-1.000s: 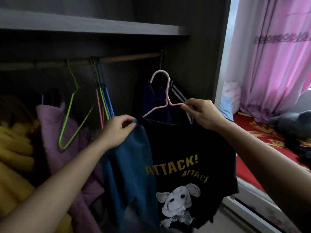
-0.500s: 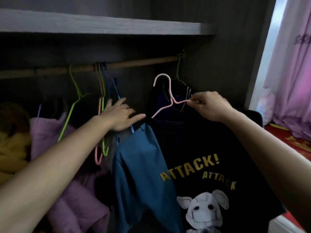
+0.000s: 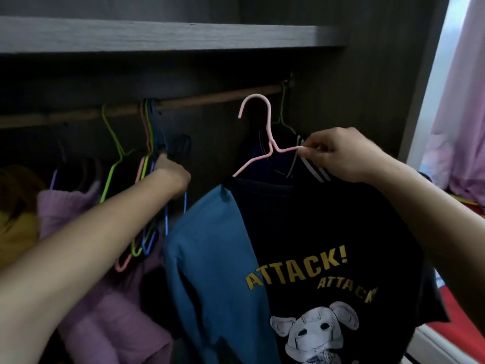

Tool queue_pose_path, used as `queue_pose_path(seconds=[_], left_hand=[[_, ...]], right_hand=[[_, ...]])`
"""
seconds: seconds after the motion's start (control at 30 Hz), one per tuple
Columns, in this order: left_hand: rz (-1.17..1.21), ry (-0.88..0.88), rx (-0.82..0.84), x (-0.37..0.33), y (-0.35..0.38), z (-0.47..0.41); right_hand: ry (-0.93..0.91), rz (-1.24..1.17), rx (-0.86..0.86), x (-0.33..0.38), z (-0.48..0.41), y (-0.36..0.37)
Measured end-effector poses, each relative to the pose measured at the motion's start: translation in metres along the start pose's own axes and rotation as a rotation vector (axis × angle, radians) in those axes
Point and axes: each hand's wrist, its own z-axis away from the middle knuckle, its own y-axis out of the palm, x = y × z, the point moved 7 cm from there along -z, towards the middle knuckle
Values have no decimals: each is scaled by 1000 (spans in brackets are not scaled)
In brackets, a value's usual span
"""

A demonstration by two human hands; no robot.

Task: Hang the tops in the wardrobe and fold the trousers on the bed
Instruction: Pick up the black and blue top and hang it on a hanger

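Observation:
A black and blue top [image 3: 315, 232] printed with "ATTACK!" and a mouse hangs on a pink wire hanger [image 3: 269, 127]. My right hand [image 3: 341, 153] pinches the hanger's right shoulder and holds its hook just below the wooden wardrobe rod [image 3: 210, 99], clear of it. My left hand [image 3: 170, 174] reaches into a bunch of empty coloured hangers [image 3: 147, 153] on the rod, with its fingers pressed against them and partly hidden. No trousers are in view.
A dark striped garment [image 3: 296, 143] hangs at the rod's right end, behind the pink hanger. A lilac garment [image 3: 105, 311] and a yellow one [image 3: 15, 232] hang on the left. A shelf [image 3: 157, 35] runs above. A pink curtain [image 3: 462, 101] and the red bed [image 3: 459, 324] lie to the right.
My left hand let go of the blue sleeve and moved up and left to the empty hangers. My right hand raised the pink hanger toward the rod.

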Motion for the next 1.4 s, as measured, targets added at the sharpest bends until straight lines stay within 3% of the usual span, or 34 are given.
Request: queue_pose_path(seconds=[0.2, 0.37, 0.43, 0.57, 0.6, 0.77, 0.87, 0.93, 1.03, 1.23, 1.4], left_hand=[[-42, 17, -150, 5, 8, -1], [-27, 27, -189, 21, 30, 2], [44, 22, -391, 20, 10, 4], [410, -83, -1018, 41, -60, 31], [498, -111, -1075, 51, -71, 30], [684, -159, -792, 69, -74, -10], [646, -166, -818, 67, -67, -15], [645, -151, -807, 69, -65, -20], [643, -122, -785, 73, -65, -27], [768, -63, -752, 75, -69, -18], [946, -58, -840, 70, -60, 21]], right_hand=[[70, -18, -26, -1, 8, -12], [129, 20, -176, -3, 10, -22], [156, 51, -223, -2, 3, -20], [248, 25, -230, 4, -32, -18], [267, 18, -234, 4, -42, -17], [330, -143, -255, 13, -88, -10], [335, -233, -252, 20, -114, -1], [332, -257, -150, 21, -124, 18], [324, -216, -4, 20, -125, 43], [234, -120, 96, 28, -100, 47], [116, 110, -40, 30, -60, 40]])
